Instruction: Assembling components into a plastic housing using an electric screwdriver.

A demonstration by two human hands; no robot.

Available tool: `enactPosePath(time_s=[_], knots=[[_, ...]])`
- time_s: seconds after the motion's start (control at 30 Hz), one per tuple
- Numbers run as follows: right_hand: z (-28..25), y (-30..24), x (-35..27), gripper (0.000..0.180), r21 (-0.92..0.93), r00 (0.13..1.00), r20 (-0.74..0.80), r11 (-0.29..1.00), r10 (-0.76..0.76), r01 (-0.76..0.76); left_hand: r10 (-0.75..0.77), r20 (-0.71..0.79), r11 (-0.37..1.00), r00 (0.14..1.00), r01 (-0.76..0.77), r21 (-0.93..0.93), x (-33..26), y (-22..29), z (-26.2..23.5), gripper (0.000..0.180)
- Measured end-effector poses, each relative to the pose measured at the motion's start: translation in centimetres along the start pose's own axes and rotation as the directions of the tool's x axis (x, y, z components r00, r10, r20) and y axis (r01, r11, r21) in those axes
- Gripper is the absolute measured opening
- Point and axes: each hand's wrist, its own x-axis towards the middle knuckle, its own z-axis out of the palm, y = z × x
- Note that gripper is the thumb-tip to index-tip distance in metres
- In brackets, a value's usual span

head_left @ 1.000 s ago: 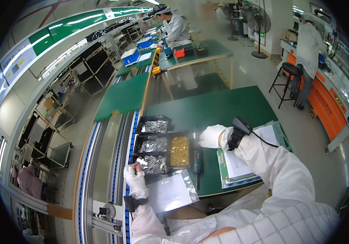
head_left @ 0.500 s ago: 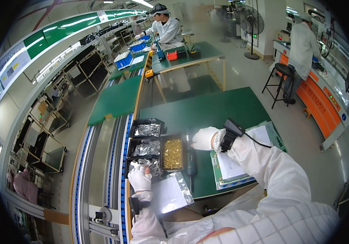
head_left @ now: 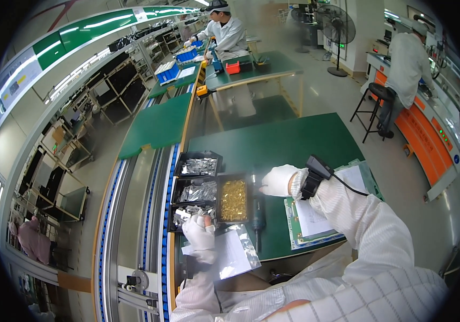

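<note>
My left hand (head_left: 200, 236), in a white glove with bare fingertips, is at the near edge of a black bin of silver metal parts (head_left: 191, 213). Its fingers are drawn together; whatever they pinch is too small to name. My right hand (head_left: 278, 181), also gloved, is held over the green table with its fingers curled in, hiding anything inside them. A dark teal power screwdriver (head_left: 259, 219) lies between the hands. Beside the silver parts stands a bin of small brass-coloured parts (head_left: 234, 200). Below my left hand is a sheet in a clear sleeve (head_left: 232, 252).
Two more bins of silver parts (head_left: 198, 167) stand farther back. Papers and green-edged boards (head_left: 313, 220) lie under my right forearm. A roller conveyor (head_left: 152, 214) runs along the left, carrying a green board (head_left: 157, 121). A co-worker (head_left: 227, 35) sits ahead; another person (head_left: 409, 64) stands right.
My left hand has drawn back slightly toward me and to the right, at the near bin. My right hand keeps its curled pose. The whole view has shifted a little.
</note>
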Motion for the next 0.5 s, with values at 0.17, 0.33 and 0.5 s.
enactPosePath(time_s=[0.17, 0.33, 0.5], knots=[[-0.28, -0.16, -0.15, 0.041, 0.025, 1.000, 0.011, 0.999, 0.028, -0.028, 0.089, 0.057, 0.996, 0.994, -0.088, -0.025, -0.22, 0.66, -0.10, 0.018], [-0.37, -0.29, -0.14, 0.041, 0.020, 1.000, -0.003, 1.000, 0.016, -0.016, 0.051, 0.080, 0.998, 0.995, -0.049, -0.034, -0.05, 0.87, -0.21, 0.023], [-0.48, -0.38, -0.16, 0.042, 0.011, 0.999, 0.024, 0.999, 0.036, -0.036, 0.046, 0.119, 0.999, 0.992, -0.045, -0.010, -0.05, 0.88, -0.23, 0.023]])
